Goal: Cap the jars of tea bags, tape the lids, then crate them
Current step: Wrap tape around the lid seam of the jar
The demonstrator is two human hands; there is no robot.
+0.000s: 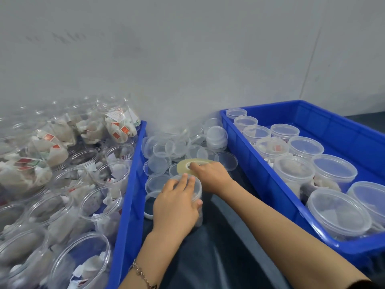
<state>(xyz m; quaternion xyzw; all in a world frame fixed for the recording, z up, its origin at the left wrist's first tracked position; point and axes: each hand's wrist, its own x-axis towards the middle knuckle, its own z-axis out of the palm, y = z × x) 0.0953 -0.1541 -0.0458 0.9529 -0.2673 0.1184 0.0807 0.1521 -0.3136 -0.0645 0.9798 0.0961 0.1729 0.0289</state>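
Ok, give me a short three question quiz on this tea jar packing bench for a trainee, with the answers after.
1. True or false: the jar under the left hand already has a lid.
2. What does the right hand hold? A) tape roll B) loose lid C) tea bag
3. Which crate holds the capped jars?

Key: 1 true. 2 A. 3 the right blue crate.

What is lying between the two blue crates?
In the head view: a heap of loose clear lids, the jar under the left hand, and the tape roll in the right hand.
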